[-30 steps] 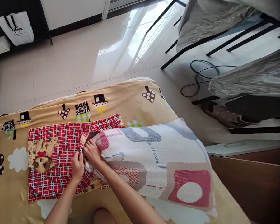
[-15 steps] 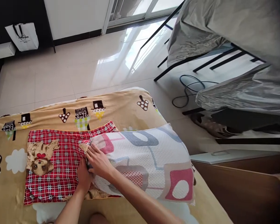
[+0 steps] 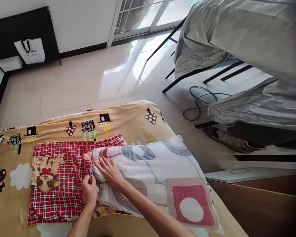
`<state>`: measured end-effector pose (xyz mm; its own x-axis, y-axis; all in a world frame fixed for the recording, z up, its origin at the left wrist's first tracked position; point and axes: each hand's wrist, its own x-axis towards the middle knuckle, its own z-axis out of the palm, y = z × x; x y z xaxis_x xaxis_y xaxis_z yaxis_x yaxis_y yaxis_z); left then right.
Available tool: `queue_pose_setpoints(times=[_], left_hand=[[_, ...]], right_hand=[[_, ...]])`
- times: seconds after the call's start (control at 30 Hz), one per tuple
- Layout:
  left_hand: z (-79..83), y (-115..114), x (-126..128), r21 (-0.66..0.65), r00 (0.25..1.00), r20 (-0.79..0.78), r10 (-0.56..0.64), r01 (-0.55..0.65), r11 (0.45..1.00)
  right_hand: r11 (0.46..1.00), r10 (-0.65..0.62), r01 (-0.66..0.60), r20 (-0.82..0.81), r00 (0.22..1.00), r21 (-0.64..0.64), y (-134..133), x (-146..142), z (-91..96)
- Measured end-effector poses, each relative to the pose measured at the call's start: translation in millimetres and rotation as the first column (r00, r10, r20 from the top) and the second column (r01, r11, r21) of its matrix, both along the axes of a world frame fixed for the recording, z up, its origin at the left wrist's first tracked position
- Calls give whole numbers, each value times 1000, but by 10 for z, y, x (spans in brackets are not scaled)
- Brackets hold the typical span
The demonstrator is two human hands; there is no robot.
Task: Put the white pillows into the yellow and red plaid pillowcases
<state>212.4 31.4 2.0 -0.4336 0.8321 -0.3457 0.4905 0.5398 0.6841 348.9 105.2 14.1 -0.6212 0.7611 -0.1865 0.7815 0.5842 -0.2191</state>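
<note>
A red plaid pillowcase (image 3: 61, 184) with a dog print lies flat on a tan patterned blanket (image 3: 128, 120). A white pillow (image 3: 162, 177) with grey, beige and red shapes lies to its right, its left end at the case's opening. My left hand (image 3: 89, 192) is closed, pinching the open edge of the pillowcase. My right hand (image 3: 110, 171) lies flat with fingers stretched out, pressing on the pillow's left end beside the opening.
The blanket covers a bed with a wooden side (image 3: 261, 204) at the right. On the glossy tiled floor beyond lie a black cable (image 3: 199, 102) and black-framed furniture under grey covers (image 3: 236, 39). A white bag (image 3: 31, 50) stands at the far wall.
The view tilted up. My right hand pushed the pillow's end leftward at the opening, and the end bunched up. My left hand kept hold of the case edge.
</note>
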Motion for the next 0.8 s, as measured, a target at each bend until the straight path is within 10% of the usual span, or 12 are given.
queue_pose_setpoints(times=[0.23,0.43,0.63,0.8], left_hand=[[359,270,249,157,970,168,-177,151,976],[242,364,86,-31,964,114,-239,244,969],[228,354,89,-118,934,47,-353,356,927],[400,691,71,-172,886,-187,-424,395,902]], right_hand=[[994,5,-11,-58,998,-105,266,-113,12],[983,49,-78,-173,984,-168,223,199,253],[873,-427,431,69,902,-230,573,986,366],[875,-344,360,110,933,-324,692,839,328]])
